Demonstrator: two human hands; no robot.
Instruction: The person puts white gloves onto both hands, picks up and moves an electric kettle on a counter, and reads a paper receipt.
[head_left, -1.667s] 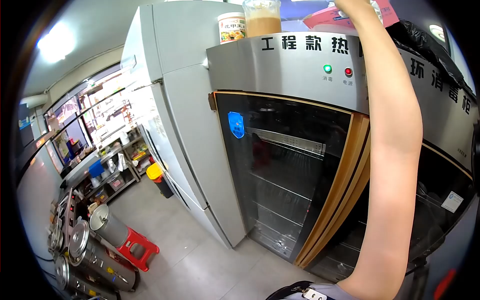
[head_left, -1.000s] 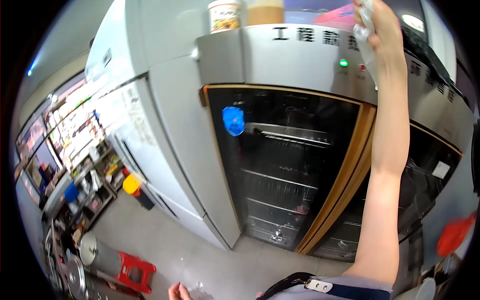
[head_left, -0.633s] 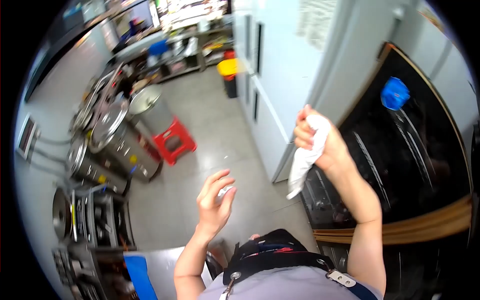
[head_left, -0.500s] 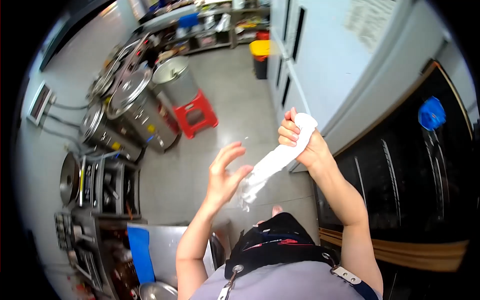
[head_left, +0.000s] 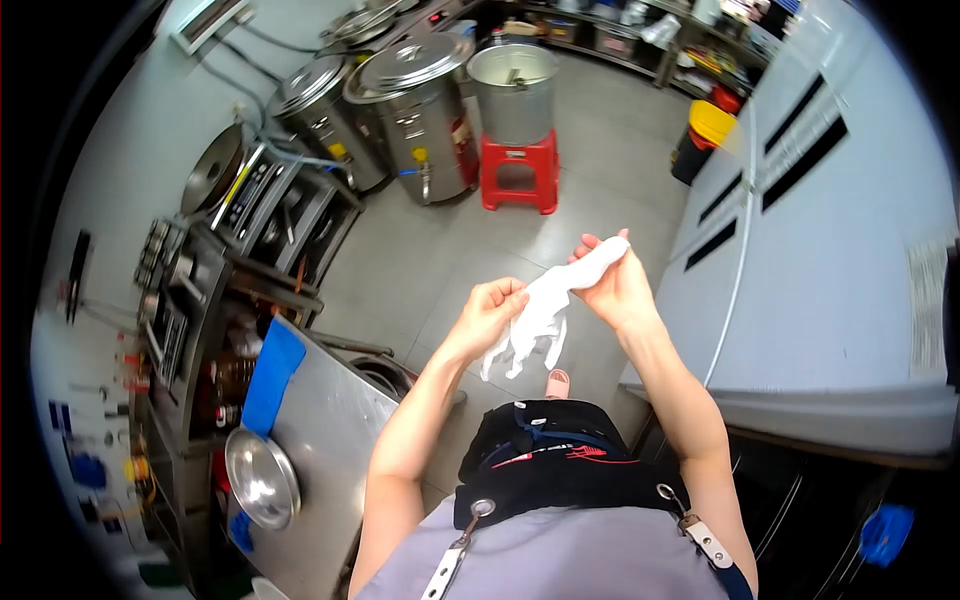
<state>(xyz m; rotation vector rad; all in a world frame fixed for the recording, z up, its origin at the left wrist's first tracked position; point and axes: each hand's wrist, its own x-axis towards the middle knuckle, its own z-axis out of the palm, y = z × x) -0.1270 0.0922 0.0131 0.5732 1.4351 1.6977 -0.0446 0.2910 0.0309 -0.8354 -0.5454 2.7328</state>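
A thin white glove [head_left: 548, 305] stretches between my two hands, its limp fingers dangling toward the floor. My left hand [head_left: 487, 318] pinches its edge on the left with thumb and forefinger. At the upper, bunched end, my right hand [head_left: 618, 288] grips the glove between thumb and fingers, the fingertips partly hidden behind it. Both hands are held out in front of my black apron [head_left: 555, 455], above the grey floor.
A steel table [head_left: 330, 430] with a metal bowl [head_left: 262, 478] and blue cloth [head_left: 275, 375] stands left. Ahead are steel drums [head_left: 418, 120] and a pot [head_left: 513, 95] on a red stool [head_left: 520, 175]. A tall pale cabinet [head_left: 810, 220] rises on the right.
My left hand was open and apart from the glove; now it pinches it. My right hand's fist has loosened somewhat. The glove's fingers hang more separately, and my view has turned left.
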